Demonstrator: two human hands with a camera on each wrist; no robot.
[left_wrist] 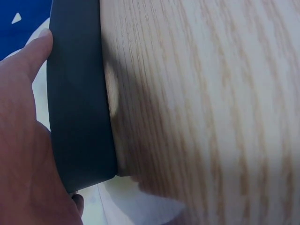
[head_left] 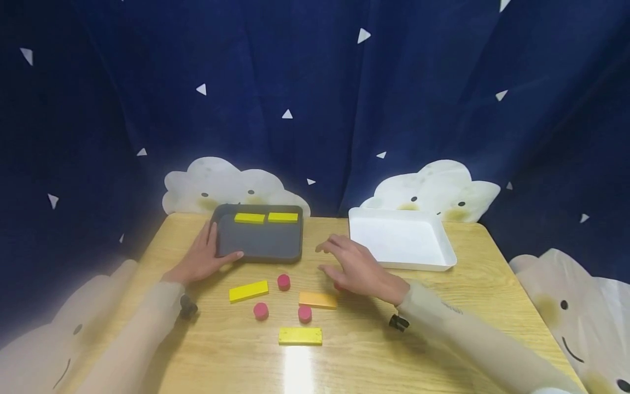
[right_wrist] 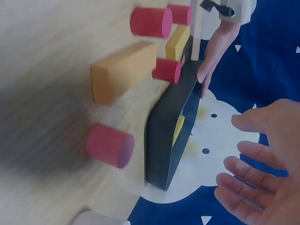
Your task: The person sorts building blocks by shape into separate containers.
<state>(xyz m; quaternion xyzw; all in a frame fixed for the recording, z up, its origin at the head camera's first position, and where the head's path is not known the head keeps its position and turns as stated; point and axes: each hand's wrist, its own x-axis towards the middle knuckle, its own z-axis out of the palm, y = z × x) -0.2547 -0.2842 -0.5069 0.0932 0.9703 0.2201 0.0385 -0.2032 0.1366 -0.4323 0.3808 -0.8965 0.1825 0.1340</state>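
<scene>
My left hand lies against the left corner of a dark grey tray, fingers along its left side and thumb stretched across its near wall. In the left wrist view the thumb touches the tray's outer wall. Two yellow blocks lie along the tray's far side. My right hand hovers between the grey tray and a white tray, fingers loosely bent and holding nothing. Below it a red cylinder stands on the table, mostly hidden in the head view. An orange block lies nearby.
On the wooden table are two more yellow blocks, one angled and one nearer the front. Other red cylinders stand among them. A dark blue curtain with white clouds hangs behind the table.
</scene>
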